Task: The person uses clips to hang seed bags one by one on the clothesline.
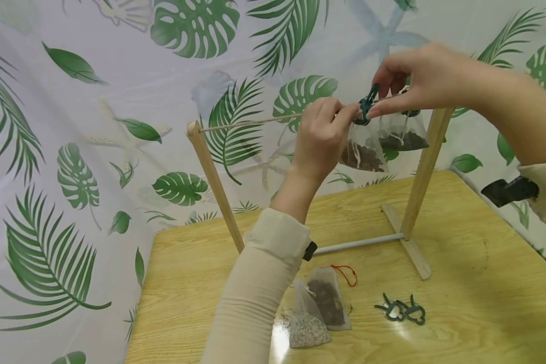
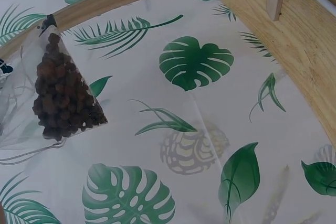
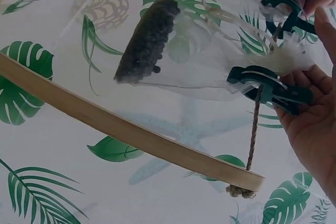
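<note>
Bags (image 1: 366, 156) apparently half hung: two at rope (image 1: 264, 121), one pinched by left fingers (image 1: 344, 116), clip (image 1: 364, 107) by right fingers (image 1: 387, 104), two remaining below rope.

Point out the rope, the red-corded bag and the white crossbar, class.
Rope (image 3: 254, 129): right wrist view, on its bare stretch.
Red-corded bag (image 1: 327, 298): head view, on its filled body.
White crossbar (image 1: 359, 243): head view, middle of its visible length.

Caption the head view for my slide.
Right hand pinches a green clip at a rope between wooden posts, the left hand alongside, mesh bags hanging below.
</note>
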`<act>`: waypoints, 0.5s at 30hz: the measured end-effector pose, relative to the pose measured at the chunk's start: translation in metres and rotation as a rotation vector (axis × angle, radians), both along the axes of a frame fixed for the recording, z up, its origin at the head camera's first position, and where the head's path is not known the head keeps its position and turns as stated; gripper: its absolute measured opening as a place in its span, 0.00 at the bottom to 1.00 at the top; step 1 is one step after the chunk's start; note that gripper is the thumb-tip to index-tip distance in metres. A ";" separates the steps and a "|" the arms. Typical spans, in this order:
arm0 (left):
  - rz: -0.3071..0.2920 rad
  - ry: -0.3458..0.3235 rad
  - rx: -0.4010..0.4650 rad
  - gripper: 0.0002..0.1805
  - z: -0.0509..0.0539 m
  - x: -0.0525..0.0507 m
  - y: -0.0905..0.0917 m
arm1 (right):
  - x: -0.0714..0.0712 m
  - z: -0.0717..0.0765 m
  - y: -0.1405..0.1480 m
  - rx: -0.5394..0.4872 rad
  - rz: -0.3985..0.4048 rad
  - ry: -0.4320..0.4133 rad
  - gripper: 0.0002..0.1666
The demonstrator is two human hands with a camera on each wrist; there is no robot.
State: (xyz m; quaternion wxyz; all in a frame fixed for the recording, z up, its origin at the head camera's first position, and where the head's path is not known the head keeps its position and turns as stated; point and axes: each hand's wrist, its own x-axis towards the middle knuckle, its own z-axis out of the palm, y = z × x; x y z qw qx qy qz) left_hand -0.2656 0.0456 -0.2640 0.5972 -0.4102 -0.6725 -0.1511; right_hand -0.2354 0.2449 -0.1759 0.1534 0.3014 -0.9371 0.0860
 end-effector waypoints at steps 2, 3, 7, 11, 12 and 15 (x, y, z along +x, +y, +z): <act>0.014 0.013 -0.012 0.13 -0.001 0.001 0.000 | 0.002 -0.001 -0.001 0.010 0.006 0.004 0.24; 0.019 0.018 -0.016 0.13 -0.002 0.001 0.000 | 0.003 -0.001 -0.002 0.019 0.009 0.006 0.24; 0.004 0.016 -0.026 0.12 -0.005 0.003 -0.002 | 0.007 -0.001 -0.004 0.056 0.040 0.033 0.27; -0.006 0.034 -0.038 0.11 -0.010 0.005 -0.004 | 0.010 -0.006 -0.004 0.082 0.101 0.106 0.31; -0.006 0.041 -0.040 0.10 -0.011 0.005 -0.005 | 0.011 -0.007 -0.004 0.084 0.116 0.128 0.31; -0.006 0.054 -0.049 0.10 -0.014 0.006 -0.008 | 0.017 -0.011 -0.003 0.082 0.157 0.225 0.36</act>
